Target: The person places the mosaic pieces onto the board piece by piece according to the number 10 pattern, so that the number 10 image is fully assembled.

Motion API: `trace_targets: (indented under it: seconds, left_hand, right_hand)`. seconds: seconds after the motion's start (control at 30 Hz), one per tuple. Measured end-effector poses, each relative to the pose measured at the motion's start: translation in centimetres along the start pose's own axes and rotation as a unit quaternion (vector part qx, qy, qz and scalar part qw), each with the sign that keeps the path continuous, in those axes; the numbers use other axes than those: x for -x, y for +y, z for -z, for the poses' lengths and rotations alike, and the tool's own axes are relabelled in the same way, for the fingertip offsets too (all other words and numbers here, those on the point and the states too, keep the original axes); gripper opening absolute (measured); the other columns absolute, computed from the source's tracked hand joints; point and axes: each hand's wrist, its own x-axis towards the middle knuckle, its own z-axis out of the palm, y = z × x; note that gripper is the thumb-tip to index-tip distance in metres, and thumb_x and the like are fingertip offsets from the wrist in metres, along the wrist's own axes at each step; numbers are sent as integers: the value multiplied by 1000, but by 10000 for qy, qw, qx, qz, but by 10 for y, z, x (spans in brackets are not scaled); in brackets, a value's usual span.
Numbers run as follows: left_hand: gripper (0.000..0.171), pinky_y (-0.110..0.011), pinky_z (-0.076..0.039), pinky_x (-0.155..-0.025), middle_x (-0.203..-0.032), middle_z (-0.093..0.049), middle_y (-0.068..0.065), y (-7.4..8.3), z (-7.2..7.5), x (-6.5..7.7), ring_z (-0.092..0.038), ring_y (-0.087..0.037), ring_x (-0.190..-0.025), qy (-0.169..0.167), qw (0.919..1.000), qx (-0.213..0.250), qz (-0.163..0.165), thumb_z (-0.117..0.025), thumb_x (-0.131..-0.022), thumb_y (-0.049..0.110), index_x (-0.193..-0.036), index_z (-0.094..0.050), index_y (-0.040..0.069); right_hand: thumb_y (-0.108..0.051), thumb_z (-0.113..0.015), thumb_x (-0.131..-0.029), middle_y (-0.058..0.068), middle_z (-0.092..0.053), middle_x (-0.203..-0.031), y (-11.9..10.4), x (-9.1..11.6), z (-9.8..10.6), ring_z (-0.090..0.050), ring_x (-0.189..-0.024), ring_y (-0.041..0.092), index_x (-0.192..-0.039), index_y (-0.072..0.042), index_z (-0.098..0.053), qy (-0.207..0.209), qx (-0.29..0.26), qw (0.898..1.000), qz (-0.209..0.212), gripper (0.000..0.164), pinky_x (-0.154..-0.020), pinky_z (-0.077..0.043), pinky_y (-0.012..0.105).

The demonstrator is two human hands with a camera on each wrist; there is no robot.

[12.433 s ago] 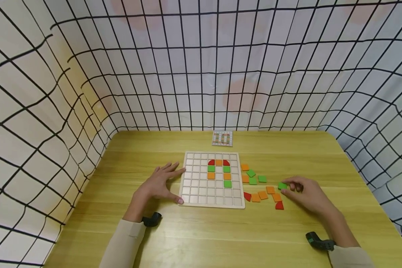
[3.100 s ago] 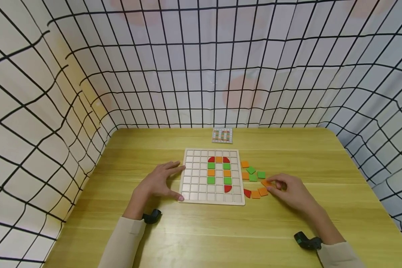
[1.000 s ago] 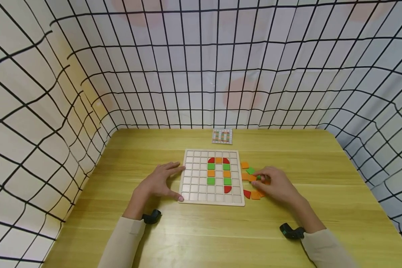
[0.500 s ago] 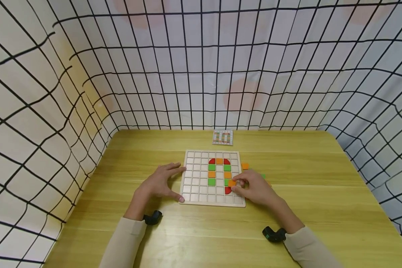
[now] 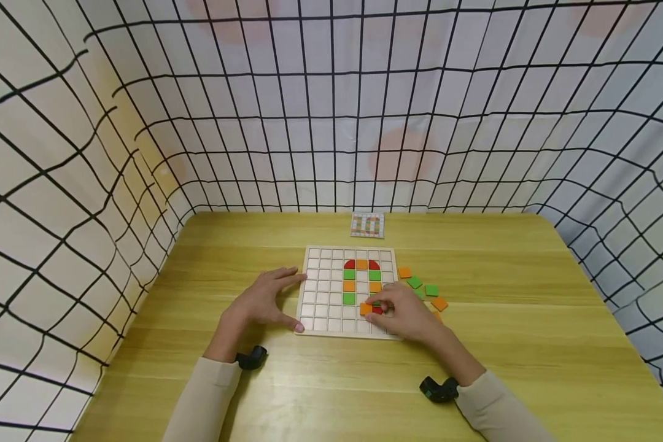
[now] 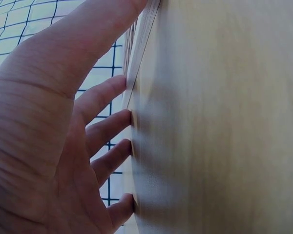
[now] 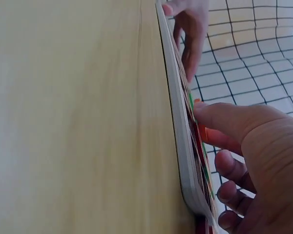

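A square wooden grid board (image 5: 320, 301) lies mid-table in the head view. Its cells hold red quarter-rounds, orange squares and green squares in an arch-like shape. My left hand (image 5: 262, 301) rests at the board's left edge, fingers spread and thumb touching the near-left corner. In the left wrist view its fingertips (image 6: 118, 84) touch the table beside the board. Between thumb and forefinger, my right hand (image 5: 409, 312) pinches an orange square tile (image 5: 366, 309) over the lower part of the board, left of a red quarter-round (image 5: 377, 310). That hand hides part of the right column.
Loose tiles lie right of the board, among them a green square (image 5: 431, 290) and an orange square (image 5: 439, 303); others are partly covered by my right hand. A small pattern card (image 5: 367, 225) lies behind the board. Black-gridded white walls (image 5: 331, 123) enclose the table.
My right hand has carried the orange tile left from the loose pieces onto the board. Since the oldest frame, a green square and a red quarter-round joined the pattern. My left hand stays put.
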Motion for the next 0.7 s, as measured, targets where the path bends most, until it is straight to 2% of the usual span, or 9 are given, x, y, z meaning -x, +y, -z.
trace_targets:
  seconds: [0.17,0.43,0.7]
  left_hand:
    - [119,-69,-18,-124,-170,-30,-1,-1,0,0,-24,-39,-157,-11,10000,11,-26,-90,-56,73,-158,-42,35]
    - [120,-68,-19,-124,-171,-28,0,-2,1,-1,-22,-38,-158,-41,10000,-15,-27,-89,-56,75,-158,-41,36]
    - [118,-68,-15,-125,-171,-28,-2,-1,2,0,-23,-38,-158,-57,10000,39,-45,-90,-57,72,-158,-42,34]
  right_hand:
    - [-36,-84,-86,-15,-54,-73,-3,-2,-3,-46,-75,9,-106,-23,-81,19,61,9999,140,24,-65,-37,25]
    - [-39,-83,-86,-12,-57,-74,-2,-2,-4,-45,-71,10,-106,-21,-83,79,68,9995,282,26,-63,-36,24]
    - [-40,-83,-85,-12,-59,-76,-3,-1,-5,-45,-71,10,-108,-22,-83,44,134,9997,197,30,-63,-36,24]
